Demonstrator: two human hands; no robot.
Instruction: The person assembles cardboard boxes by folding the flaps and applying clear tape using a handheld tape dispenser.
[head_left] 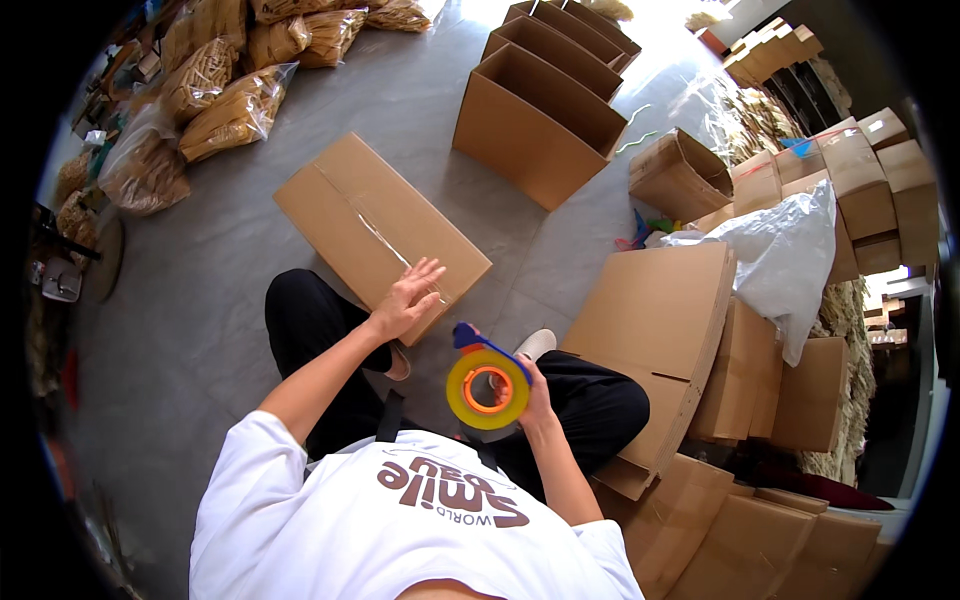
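The left hand (408, 297) lies flat on the near corner of a sealed cardboard box (375, 225), its fingers (428, 270) spread wide and holding nothing, the palm pressing on the clear tape strip that runs along the box's top seam. The box sits on the grey floor (200, 300) just ahead of the person's knees. The right hand (532, 395) holds a tape dispenser (487, 385) near the lap, fingers curled around its far side; the roll is yellow with an orange core, and a blue handle part sticks up above it toward the box. The dispenser is close to the box's corner but apart from it. To the right lies a stack of flattened cartons (660, 330); beyond stand open empty boxes (540, 120), and at the upper left clear bags of pale goods (225, 110).
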